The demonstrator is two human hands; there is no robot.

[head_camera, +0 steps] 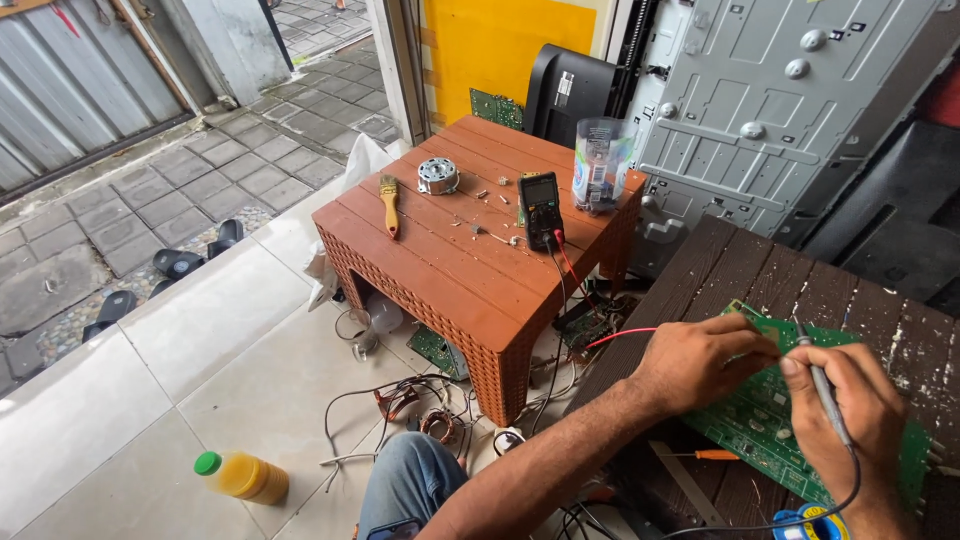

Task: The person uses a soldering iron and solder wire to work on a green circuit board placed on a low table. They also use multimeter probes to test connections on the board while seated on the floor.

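A green circuit board (pixel 760 420) lies on a dark brown slatted table (pixel 760 275) at the lower right. My left hand (pixel 700 360) rests on the board's near edge and pinches a probe on a red lead (pixel 615 337). My right hand (pixel 850 410) grips a thin grey pen-shaped tool (pixel 822 380) with a black cable, its tip touching the board's upper part. The red lead and a black one run to a black multimeter (pixel 541 208) lying on the orange table (pixel 450 270).
The orange table also bears a yellow-handled brush (pixel 389 203), a small round motor (pixel 437 176) and a clear plastic jar (pixel 601 165). Loose wires (pixel 400 405) and a juice bottle (pixel 243 475) lie on the tiled floor. A grey metal panel (pixel 770 110) leans behind. An orange-handled screwdriver (pixel 710 454) lies by the board.
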